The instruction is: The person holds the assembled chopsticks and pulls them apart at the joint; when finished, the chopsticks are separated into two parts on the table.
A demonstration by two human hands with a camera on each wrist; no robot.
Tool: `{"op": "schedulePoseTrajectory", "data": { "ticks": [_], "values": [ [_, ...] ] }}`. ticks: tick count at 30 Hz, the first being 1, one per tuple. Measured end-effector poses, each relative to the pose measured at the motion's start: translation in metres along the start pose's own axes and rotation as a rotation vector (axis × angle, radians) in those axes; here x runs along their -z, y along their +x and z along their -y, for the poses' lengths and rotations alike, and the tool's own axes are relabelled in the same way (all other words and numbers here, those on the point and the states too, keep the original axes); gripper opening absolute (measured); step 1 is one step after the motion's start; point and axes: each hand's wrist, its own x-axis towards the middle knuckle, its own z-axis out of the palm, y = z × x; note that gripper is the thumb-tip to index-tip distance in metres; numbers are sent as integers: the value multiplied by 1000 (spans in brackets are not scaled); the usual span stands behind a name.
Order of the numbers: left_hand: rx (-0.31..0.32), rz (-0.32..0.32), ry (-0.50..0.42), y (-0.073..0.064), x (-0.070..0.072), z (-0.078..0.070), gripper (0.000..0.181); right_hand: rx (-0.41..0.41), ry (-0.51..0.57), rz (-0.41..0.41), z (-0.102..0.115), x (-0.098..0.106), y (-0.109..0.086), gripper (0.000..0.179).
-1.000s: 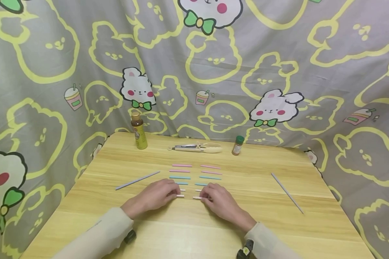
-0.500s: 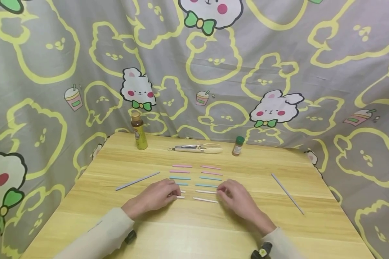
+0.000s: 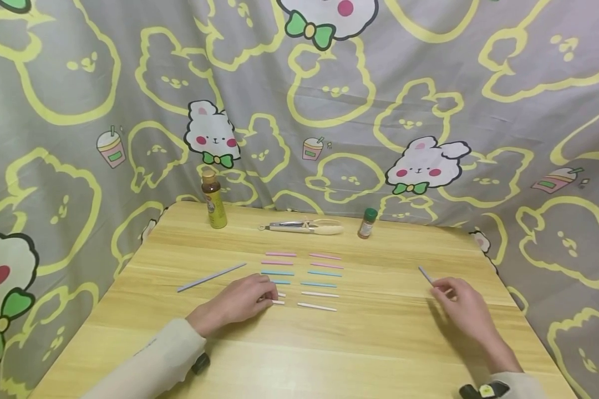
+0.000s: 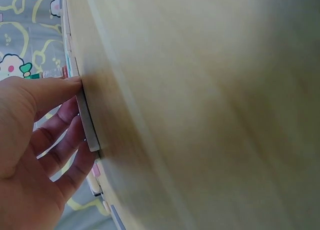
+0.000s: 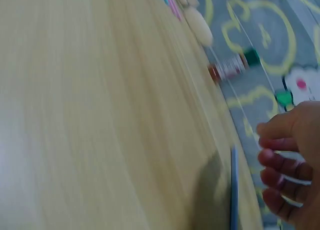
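On the left, my left hand (image 3: 243,300) is low over the table and pinches the nearest thin white stick (image 4: 88,122) between thumb and fingers; much of that stick is hidden in the head view. My right hand (image 3: 463,310) hovers over a longer purple stick (image 3: 425,275) at the right, covering its near part. In the right wrist view, loosely bent fingers stand apart from this purple stick (image 5: 234,190). Two columns of short sticks lie mid-table: pink sticks (image 3: 278,263), blue sticks (image 3: 318,285) and white sticks (image 3: 316,306).
Another purple stick (image 3: 211,277) lies slanted at the left. Along the back of the wooden table (image 3: 299,360) are a yellow-labelled bottle (image 3: 216,208), a pair of tongs (image 3: 292,227) and a small green-capped jar (image 3: 366,224). A patterned curtain (image 3: 279,83) surrounds the table.
My right hand has left the right-hand white sticks and moved right to the purple stick. Those white sticks now show fully. My left hand has stayed in place.
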Motion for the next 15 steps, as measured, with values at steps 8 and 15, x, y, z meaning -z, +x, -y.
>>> {"op": "schedulePoseTrajectory", "data": {
  "ticks": [8,15],
  "values": [
    [17,5,0,0,0,-1,6,-153,-65,124,-34,13,-9,46],
    [14,4,-1,0,0,-2,6,-165,-77,120,-32,9,-9,25]
  ]
}}
